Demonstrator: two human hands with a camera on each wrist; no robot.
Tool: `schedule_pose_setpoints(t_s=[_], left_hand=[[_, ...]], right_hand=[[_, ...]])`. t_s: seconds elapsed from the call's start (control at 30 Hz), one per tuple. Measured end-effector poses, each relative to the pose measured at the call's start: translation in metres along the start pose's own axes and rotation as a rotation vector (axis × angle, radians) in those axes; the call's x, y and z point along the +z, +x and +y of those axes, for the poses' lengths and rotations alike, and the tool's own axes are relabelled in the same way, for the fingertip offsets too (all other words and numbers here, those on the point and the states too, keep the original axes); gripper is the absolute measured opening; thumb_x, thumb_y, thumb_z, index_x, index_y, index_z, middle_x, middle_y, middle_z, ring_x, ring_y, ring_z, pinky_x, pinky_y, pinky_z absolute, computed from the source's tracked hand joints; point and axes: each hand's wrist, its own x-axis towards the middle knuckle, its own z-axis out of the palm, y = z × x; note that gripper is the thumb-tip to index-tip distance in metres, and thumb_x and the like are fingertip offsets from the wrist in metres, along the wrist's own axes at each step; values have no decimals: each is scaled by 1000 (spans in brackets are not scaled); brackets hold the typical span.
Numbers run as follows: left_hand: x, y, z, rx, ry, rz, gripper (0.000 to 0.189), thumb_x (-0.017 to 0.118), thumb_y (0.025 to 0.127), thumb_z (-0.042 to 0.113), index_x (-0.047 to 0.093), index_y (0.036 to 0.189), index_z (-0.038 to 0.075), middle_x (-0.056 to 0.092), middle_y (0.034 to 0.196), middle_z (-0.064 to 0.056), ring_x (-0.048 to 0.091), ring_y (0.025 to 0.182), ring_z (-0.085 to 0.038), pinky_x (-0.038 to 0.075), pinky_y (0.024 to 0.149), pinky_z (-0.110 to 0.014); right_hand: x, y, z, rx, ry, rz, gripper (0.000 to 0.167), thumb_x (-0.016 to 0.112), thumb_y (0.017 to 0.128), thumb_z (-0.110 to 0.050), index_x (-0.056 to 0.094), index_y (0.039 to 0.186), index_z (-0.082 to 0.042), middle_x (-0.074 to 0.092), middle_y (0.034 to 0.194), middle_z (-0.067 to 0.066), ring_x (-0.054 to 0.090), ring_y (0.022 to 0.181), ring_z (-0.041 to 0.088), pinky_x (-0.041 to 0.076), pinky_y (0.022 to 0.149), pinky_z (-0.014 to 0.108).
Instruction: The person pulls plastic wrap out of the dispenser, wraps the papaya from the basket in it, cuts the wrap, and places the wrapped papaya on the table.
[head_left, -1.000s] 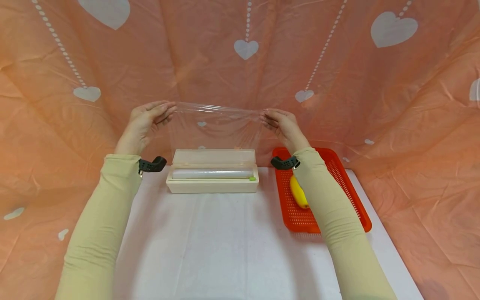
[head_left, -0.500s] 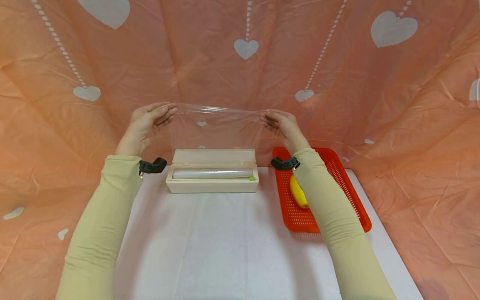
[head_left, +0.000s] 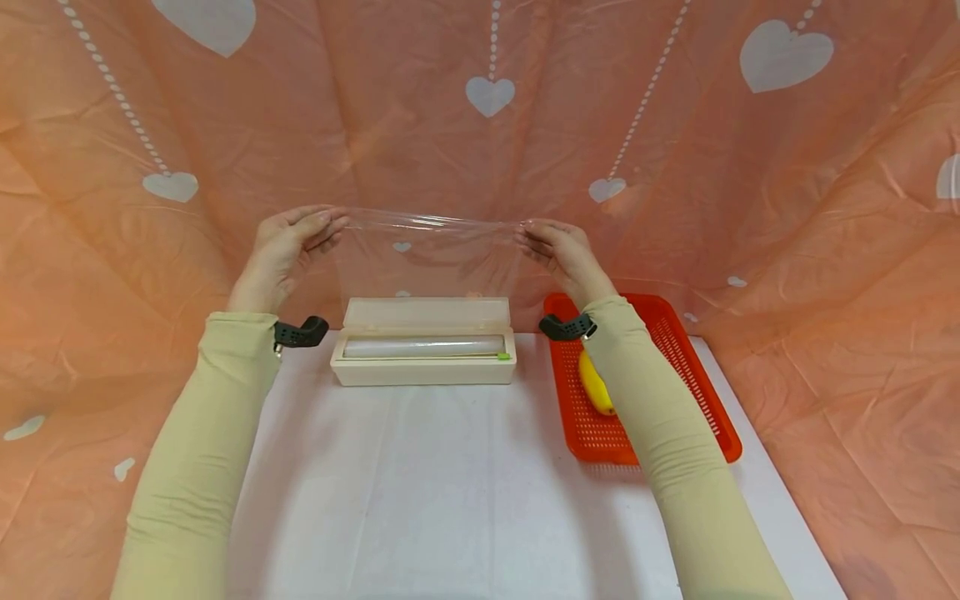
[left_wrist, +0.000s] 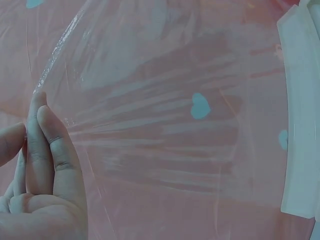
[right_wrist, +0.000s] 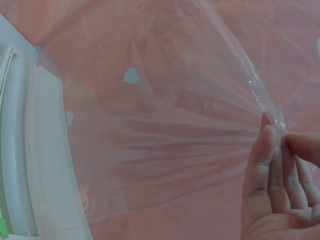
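Note:
A clear sheet of plastic wrap (head_left: 431,242) is stretched between the two raised hands, its top edge gathered into shiny folds. My left hand (head_left: 288,246) pinches one upper corner between thumb and fingers, and my right hand (head_left: 562,254) pinches the other. Below the sheet, a cream wrap dispenser box (head_left: 423,372) stands with its lid (head_left: 427,313) tipped back. Inside lies the wrap roll (head_left: 423,347), and a small green cutter (head_left: 503,357) sits at the front right. In both wrist views, creases fan across the film from the pinching fingers.
At the right, under my right forearm, is a red-orange basket (head_left: 600,450) with a yellow, rounded item (head_left: 595,385) in it, partly covered by the sleeve. A white table (head_left: 427,500) carries both. Behind hangs a peach curtain (head_left: 420,150) with white hearts.
Both hands keep hold of the wrap at nearly the same height. The left hand has shifted very slightly left; the whole head view has also drifted a little.

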Motion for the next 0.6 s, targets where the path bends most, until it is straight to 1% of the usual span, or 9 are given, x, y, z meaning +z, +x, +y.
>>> schedule_pose_setpoints(t_s=[0.13, 0.27, 0.4, 0.5, 0.6], left_hand=[[-1, -1, 1, 17, 18, -1, 24, 62, 91, 1, 62, 114, -5, 69, 108, -14, 68, 97, -19, 49, 92, -31], [-3, -1, 0, 8, 25, 17, 31, 63, 90, 1, 59, 120, -8, 70, 106, -13, 68, 95, -19, 51, 90, -30], [-7, -2, -2, -19, 53, 36, 30, 64, 90, 2, 61, 119, -5, 70, 105, -12, 68, 96, -18, 51, 90, -29], [-10, -3, -3, -28, 74, 38, 27, 63, 91, 4, 63, 117, -2, 70, 107, -10, 67, 98, -17, 50, 91, -29], [-11, -3, -3, -26, 57, 39, 23, 63, 91, 3, 65, 113, -1, 70, 107, -11, 67, 98, -17, 50, 91, -29]], right_hand=[[3, 0, 0, 6, -1, -4, 18, 62, 93, -11, 68, 106, 1, 69, 99, 12, 68, 89, 19, 52, 87, 31], [4, 0, 0, 3, 7, -10, 24, 62, 94, -9, 64, 113, 5, 69, 99, 12, 68, 88, 19, 52, 88, 31], [5, 1, 2, 9, -22, 5, 31, 61, 94, -9, 60, 120, 8, 69, 98, 12, 68, 88, 19, 52, 88, 32], [6, 1, 6, 21, -30, 19, 31, 62, 94, -9, 61, 120, 8, 70, 97, 12, 68, 87, 20, 52, 89, 34], [7, 1, 8, 20, -42, 15, 29, 62, 94, -9, 62, 118, 6, 69, 98, 12, 68, 87, 20, 51, 90, 34]])
